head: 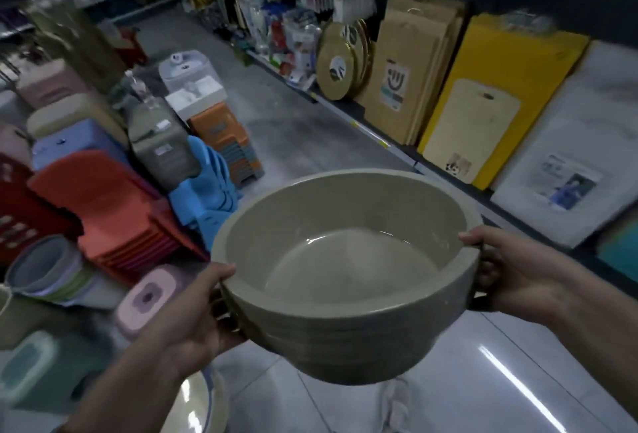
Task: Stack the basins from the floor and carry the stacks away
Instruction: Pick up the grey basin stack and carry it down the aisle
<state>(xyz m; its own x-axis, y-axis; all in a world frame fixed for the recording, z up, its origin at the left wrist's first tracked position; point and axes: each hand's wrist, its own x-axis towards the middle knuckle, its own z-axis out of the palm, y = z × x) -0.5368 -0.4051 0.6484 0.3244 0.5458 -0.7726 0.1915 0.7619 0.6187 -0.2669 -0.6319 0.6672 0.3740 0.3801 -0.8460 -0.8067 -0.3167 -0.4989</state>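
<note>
Both hands lift the nested grey basin stack [345, 260] mid-air over the floor [483, 381]: left hand [193, 315] and right hand [507, 273] each clench opposite rims, likely keeping the load level for carrying away.

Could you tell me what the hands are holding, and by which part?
A stack of grey-green basins, gripped at opposite rims: left hand, right hand.

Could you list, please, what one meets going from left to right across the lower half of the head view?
Stacked orange chairs → left hand → stack of grey-green basins → right hand, each hand taking a grip on one side of the stack.
</note>
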